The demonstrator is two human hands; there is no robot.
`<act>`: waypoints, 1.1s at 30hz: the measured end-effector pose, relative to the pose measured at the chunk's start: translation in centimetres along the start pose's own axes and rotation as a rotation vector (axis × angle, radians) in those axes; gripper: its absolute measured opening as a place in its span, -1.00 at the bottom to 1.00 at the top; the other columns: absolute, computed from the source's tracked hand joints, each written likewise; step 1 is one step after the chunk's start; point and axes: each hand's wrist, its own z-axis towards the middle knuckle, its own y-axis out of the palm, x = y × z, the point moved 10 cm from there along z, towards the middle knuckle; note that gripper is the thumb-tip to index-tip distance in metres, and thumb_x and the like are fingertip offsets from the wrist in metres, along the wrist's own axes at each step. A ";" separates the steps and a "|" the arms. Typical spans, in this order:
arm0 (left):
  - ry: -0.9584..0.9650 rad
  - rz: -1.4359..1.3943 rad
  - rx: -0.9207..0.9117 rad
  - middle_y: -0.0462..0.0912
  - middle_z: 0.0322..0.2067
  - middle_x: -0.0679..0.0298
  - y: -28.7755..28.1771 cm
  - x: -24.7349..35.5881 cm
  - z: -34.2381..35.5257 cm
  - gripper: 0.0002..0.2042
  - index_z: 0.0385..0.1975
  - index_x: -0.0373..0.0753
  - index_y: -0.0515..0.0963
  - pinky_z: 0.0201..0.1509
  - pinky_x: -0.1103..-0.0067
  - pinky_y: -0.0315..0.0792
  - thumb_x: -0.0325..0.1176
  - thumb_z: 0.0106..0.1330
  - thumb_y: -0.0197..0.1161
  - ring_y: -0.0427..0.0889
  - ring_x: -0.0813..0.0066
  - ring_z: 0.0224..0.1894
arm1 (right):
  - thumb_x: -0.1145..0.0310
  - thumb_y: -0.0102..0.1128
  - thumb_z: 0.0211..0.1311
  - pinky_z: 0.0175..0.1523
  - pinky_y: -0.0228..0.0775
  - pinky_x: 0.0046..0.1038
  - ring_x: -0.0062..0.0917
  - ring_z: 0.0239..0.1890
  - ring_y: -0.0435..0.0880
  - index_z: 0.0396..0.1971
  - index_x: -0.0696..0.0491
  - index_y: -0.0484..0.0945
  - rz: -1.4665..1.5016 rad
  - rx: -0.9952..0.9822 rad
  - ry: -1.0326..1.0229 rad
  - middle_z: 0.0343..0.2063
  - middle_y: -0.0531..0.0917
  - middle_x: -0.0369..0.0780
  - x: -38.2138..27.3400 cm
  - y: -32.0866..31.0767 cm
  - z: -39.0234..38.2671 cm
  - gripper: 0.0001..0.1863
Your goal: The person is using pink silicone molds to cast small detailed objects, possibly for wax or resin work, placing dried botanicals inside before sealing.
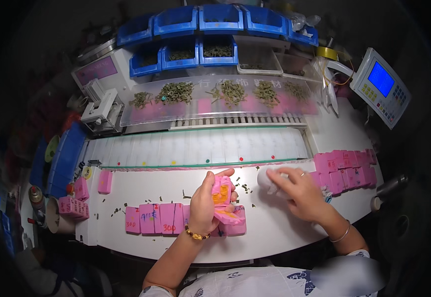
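My left hand (205, 204) is wrapped round a pink mold (221, 190) that lies opened in two halves. Its inner faces show orange-yellow hollows, and the lower half tips down toward me. To the right, slightly blurred, my right hand (298, 193) has its fingers curled over a white rounded thing (266, 181); its exact kind is unclear. Beneath and beside my left hand runs a row of closed pink molds (148, 219) with handwritten marks. My left wrist and hand cover part of that row.
Stacked pink blocks (344, 173) stand at the right. Small green scraps (245, 187) litter the white table (119, 190). Behind lies a long white-topped tray (195, 146), then a clear shelf (141, 116) with green piles, blue bins (220, 20), a control panel (383, 86) and a small machine (101, 110).
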 end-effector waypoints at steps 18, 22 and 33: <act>0.719 0.785 -0.121 0.57 -0.18 0.05 4.6 6.6 -2.2 -0.53 0.05 -0.35 0.39 -0.44 0.62 0.54 -0.06 0.57 -0.31 0.65 0.44 -0.31 | 0.39 0.14 0.03 -0.20 0.34 -0.46 -0.53 -0.42 0.59 0.23 0.02 0.43 -0.281 0.062 -0.374 0.20 0.50 -0.06 -11.5 -0.4 0.7 -0.36; 0.476 0.428 0.052 0.53 -0.27 0.12 0.6 6.2 -1.7 -0.60 -0.06 -0.32 0.26 -0.50 0.58 0.57 -0.03 0.56 -0.25 0.68 0.41 -0.34 | 0.45 0.12 0.04 -0.12 0.37 -0.33 -0.37 -0.37 0.65 0.27 0.07 0.35 -0.305 -0.025 -0.212 0.17 0.51 -0.01 -7.1 -0.4 1.1 -0.33; 0.308 0.134 0.008 0.52 -0.23 0.13 0.9 4.9 -1.2 -0.66 -0.11 -0.28 0.33 -0.30 0.52 0.60 -0.06 0.54 -0.07 0.65 0.37 -0.32 | 0.46 0.29 0.11 -0.12 0.41 -0.32 -0.30 -0.10 0.60 0.15 0.15 0.43 0.002 0.162 -0.081 0.06 0.57 -0.10 -3.6 -0.5 3.1 -0.45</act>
